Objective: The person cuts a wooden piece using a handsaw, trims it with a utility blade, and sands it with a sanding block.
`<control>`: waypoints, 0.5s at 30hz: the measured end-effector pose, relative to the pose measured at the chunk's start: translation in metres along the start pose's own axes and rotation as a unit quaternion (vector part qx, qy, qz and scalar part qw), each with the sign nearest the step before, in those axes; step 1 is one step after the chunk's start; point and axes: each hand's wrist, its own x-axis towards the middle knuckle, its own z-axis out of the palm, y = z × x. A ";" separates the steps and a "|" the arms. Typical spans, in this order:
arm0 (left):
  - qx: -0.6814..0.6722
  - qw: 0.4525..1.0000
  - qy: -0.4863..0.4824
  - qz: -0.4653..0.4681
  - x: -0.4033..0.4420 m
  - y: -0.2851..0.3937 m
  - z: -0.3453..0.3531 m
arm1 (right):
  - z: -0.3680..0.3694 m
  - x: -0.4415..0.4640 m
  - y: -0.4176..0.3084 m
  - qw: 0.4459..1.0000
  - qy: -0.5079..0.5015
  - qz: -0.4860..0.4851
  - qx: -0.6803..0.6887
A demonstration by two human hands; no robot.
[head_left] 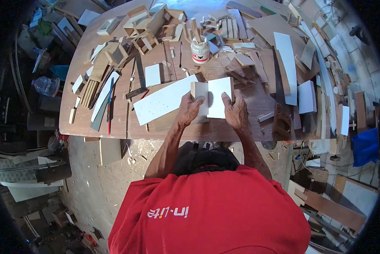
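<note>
Near the table's front edge, my left hand (190, 109) is closed on a small white-faced block (200, 91) with a wooden edge. Beside it my right hand (236, 111) grips a larger white panel (219, 98) by its right side, thumb on the face. Block and panel meet or overlap between my hands; whether they are joined I cannot tell. A long white board (161, 101) with small dark dots lies at the left, partly behind my left hand.
The wooden table (113, 127) carries a glue jar (200, 51) with sticks in it, a square (139, 74), a red-and-blue pencil or tool (109, 106), small wooden boxes (143, 21) at the back left, and a long white strip (285, 67) at the right.
</note>
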 end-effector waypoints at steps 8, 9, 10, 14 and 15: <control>0.120 0.990 -0.065 0.021 -0.004 0.038 -0.045 | -0.006 0.024 0.002 0.991 -0.117 -0.057 0.015; 0.136 0.987 -0.080 0.026 -0.003 0.038 -0.050 | -0.004 0.024 -0.002 0.985 -0.158 -0.070 0.005; 0.152 0.983 -0.094 0.032 -0.003 0.038 -0.053 | -0.001 0.023 -0.005 0.976 -0.200 -0.083 -0.006; 0.171 0.975 -0.140 0.026 -0.007 0.028 -0.068 | 0.020 0.019 -0.015 0.968 -0.217 -0.124 -0.017; 0.184 0.971 -0.154 -0.002 -0.009 0.036 -0.074 | 0.026 0.020 -0.015 0.967 -0.225 -0.123 -0.012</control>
